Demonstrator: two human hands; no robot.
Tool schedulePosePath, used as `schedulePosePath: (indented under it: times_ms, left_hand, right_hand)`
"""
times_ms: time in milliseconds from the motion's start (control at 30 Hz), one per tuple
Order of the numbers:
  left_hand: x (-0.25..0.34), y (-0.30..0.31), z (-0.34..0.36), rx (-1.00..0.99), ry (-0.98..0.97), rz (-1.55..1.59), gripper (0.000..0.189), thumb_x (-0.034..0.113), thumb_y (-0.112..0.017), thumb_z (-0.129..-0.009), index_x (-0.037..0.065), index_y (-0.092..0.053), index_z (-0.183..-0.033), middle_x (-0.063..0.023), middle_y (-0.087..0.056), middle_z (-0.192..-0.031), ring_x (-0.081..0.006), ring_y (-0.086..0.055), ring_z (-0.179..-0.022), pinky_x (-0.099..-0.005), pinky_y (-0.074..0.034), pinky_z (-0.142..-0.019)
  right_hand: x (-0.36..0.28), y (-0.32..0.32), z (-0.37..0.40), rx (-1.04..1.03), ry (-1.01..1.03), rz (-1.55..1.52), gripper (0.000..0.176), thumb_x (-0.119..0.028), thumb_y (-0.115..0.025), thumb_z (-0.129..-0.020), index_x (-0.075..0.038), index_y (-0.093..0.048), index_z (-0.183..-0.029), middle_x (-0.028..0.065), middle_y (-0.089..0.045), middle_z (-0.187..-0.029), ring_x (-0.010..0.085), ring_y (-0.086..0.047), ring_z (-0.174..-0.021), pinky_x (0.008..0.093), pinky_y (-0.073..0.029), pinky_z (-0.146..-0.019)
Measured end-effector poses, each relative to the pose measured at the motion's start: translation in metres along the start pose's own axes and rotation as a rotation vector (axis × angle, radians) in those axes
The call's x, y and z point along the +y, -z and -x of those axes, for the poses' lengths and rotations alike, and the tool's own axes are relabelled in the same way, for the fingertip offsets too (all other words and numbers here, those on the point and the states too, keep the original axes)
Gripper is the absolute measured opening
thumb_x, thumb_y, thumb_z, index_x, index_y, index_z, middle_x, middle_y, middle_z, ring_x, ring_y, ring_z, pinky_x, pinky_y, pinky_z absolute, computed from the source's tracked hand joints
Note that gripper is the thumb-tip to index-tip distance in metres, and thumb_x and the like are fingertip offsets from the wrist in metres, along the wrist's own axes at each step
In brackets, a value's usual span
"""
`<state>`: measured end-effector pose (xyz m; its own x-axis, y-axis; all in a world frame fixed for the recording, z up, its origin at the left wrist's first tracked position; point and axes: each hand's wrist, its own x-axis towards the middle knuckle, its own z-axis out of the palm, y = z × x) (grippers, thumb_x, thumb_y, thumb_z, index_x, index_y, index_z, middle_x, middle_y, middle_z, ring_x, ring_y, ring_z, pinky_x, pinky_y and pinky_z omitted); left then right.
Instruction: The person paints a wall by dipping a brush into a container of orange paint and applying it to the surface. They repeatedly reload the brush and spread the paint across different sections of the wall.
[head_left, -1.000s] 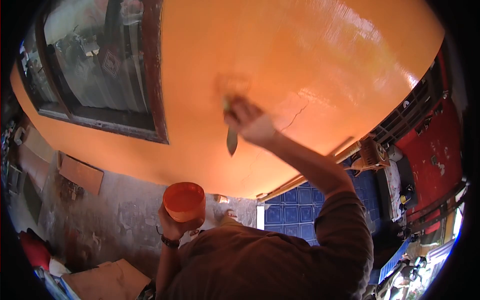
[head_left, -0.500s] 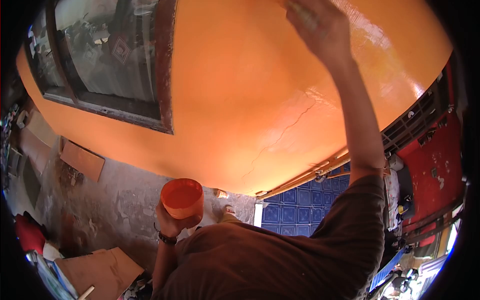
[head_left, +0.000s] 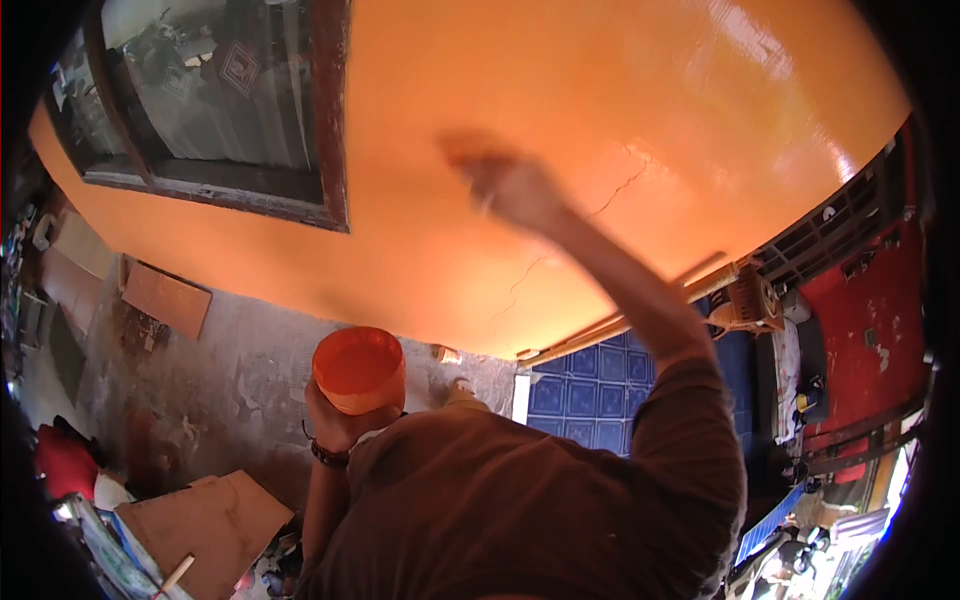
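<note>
My left hand [head_left: 335, 420] is wrapped round an orange plastic tub [head_left: 372, 395], held upright in front of my body. Orange paint [head_left: 358, 368] shows inside the tub. Raised against the orange wall [head_left: 430, 230], my right hand [head_left: 515, 190] is closed and smeared by motion. It grips what looks like a paintbrush [head_left: 460, 150], its orange-brown end blurred at the wall surface; most of it is hidden in the fingers. Glossy streaks shine on the wall's upper right, and a thin crack [head_left: 625, 185] runs down it.
A dark-framed window [head_left: 335, 130] is set in the wall at left. Below lies a grey concrete floor [head_left: 230, 370] with a brown board [head_left: 165, 300] and cardboard [head_left: 205, 525]. Blue tiles [head_left: 575, 390] lie beyond a doorway at right, near a wooden chair [head_left: 750, 300].
My right hand has swept left and down across the wall, from the top of the view. The left hand still holds the tub; the view has shifted slightly.
</note>
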<state>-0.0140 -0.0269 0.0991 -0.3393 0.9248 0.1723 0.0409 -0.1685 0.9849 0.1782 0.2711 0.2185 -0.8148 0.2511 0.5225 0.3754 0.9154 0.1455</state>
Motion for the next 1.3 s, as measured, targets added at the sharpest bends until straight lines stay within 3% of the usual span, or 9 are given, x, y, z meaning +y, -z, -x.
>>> schedulePosePath:
  times_ms: [167, 233, 333, 433, 667, 800, 1000, 1167, 1300]
  left_hand:
    - [0.003, -0.005, -0.001, 0.049, -0.040, 0.056, 0.081, 0.025, -0.088, -0.043, -0.001, -0.052, -0.111, -0.0094, -0.061, -0.100, -0.0197, -0.059, -0.090, -0.0334, -0.050, -0.075]
    - [-0.006, -0.003, -0.002, 0.026, -0.029, 0.062, 0.081, 0.024, -0.087, -0.044, -0.001, -0.051, -0.112, -0.0093, -0.060, -0.101, -0.0199, -0.059, -0.090, -0.0337, -0.050, -0.076]
    - [-0.002, -0.006, -0.003, 0.033, -0.062, 0.084, 0.076, 0.022, -0.088, -0.045, -0.002, -0.054, -0.108, -0.0104, -0.062, -0.099, -0.0197, -0.061, -0.089, -0.0337, -0.051, -0.075]
    - [0.010, -0.008, -0.004, 0.047, -0.107, 0.115, 0.071, 0.020, -0.089, -0.045, -0.003, -0.057, -0.104, -0.0117, -0.064, -0.095, -0.0193, -0.063, -0.086, -0.0331, -0.052, -0.074]
    - [0.018, -0.001, -0.001, -0.008, -0.092, 0.096, 0.067, 0.018, -0.087, -0.046, -0.005, -0.057, -0.102, -0.0116, -0.065, -0.092, -0.0191, -0.063, -0.083, -0.0327, -0.052, -0.073]
    - [0.016, 0.001, 0.003, -0.007, -0.091, 0.133, 0.066, 0.018, -0.087, -0.046, -0.005, -0.058, -0.100, -0.0111, -0.065, -0.091, -0.0187, -0.063, -0.083, -0.0325, -0.052, -0.072]
    - [0.003, 0.006, 0.010, -0.002, 0.009, 0.072, 0.079, 0.022, -0.088, -0.044, -0.001, -0.052, -0.111, -0.0096, -0.061, -0.100, -0.0208, -0.059, -0.090, -0.0347, -0.049, -0.078]
    - [0.006, 0.006, 0.009, -0.046, 0.033, 0.039, 0.081, 0.024, -0.088, -0.043, -0.001, -0.052, -0.112, -0.0100, -0.060, -0.103, -0.0207, -0.058, -0.092, -0.0338, -0.049, -0.078]
    - [0.010, 0.003, 0.012, 0.011, 0.051, 0.054, 0.083, 0.025, -0.088, -0.043, -0.001, -0.051, -0.113, -0.0101, -0.059, -0.104, -0.0206, -0.058, -0.094, -0.0343, -0.048, -0.079]
  right_hand:
    - [-0.012, 0.151, -0.077, 0.077, -0.199, 0.089, 0.015, -0.008, -0.064, -0.076, -0.006, -0.063, -0.091, 0.0068, -0.064, -0.082, 0.0244, -0.061, -0.068, 0.0352, -0.051, -0.062]
    - [-0.011, 0.163, -0.081, 0.421, -0.004, 0.226, 0.018, -0.005, -0.064, -0.073, -0.009, -0.064, -0.091, 0.0067, -0.063, -0.087, 0.0240, -0.061, -0.072, 0.0345, -0.050, -0.064]
    - [-0.011, 0.126, -0.063, 0.586, 0.169, 0.520, 0.024, -0.011, -0.062, -0.062, -0.010, -0.060, -0.086, 0.0060, -0.057, -0.081, 0.0245, -0.056, -0.073, 0.0347, -0.047, -0.060]
    - [-0.014, 0.017, 0.003, 0.465, 0.086, 0.587, 0.018, -0.014, -0.057, -0.067, -0.011, -0.058, -0.084, 0.0087, -0.055, -0.091, 0.0230, -0.055, -0.077, 0.0320, -0.044, -0.058]
    - [-0.049, -0.112, 0.100, -0.119, -0.139, -0.022, 0.013, -0.016, -0.060, -0.068, -0.011, -0.055, -0.080, 0.0074, -0.055, -0.096, 0.0269, -0.058, -0.085, 0.0384, -0.051, -0.066]
    - [-0.001, -0.036, 0.045, -0.112, -0.186, -0.057, 0.024, -0.013, -0.057, -0.074, -0.015, -0.060, -0.097, 0.0063, -0.060, -0.090, 0.0259, -0.060, -0.076, 0.0359, -0.051, -0.063]
    - [-0.018, 0.118, -0.029, 0.521, 0.114, 0.253, 0.025, -0.008, -0.065, -0.065, -0.009, -0.063, -0.089, 0.0084, -0.061, -0.089, 0.0255, -0.058, -0.071, 0.0320, -0.048, -0.062]
    - [0.003, 0.032, -0.012, 0.573, 0.115, 0.603, 0.025, -0.015, -0.058, -0.065, -0.015, -0.062, -0.090, 0.0027, -0.056, -0.091, 0.0184, -0.055, -0.088, 0.0303, -0.037, -0.060]
    - [-0.035, -0.096, 0.079, 0.296, -0.036, 0.212, 0.017, -0.011, -0.065, -0.064, -0.014, -0.063, -0.080, 0.0036, -0.056, -0.090, 0.0182, -0.057, -0.083, 0.0308, -0.041, -0.060]
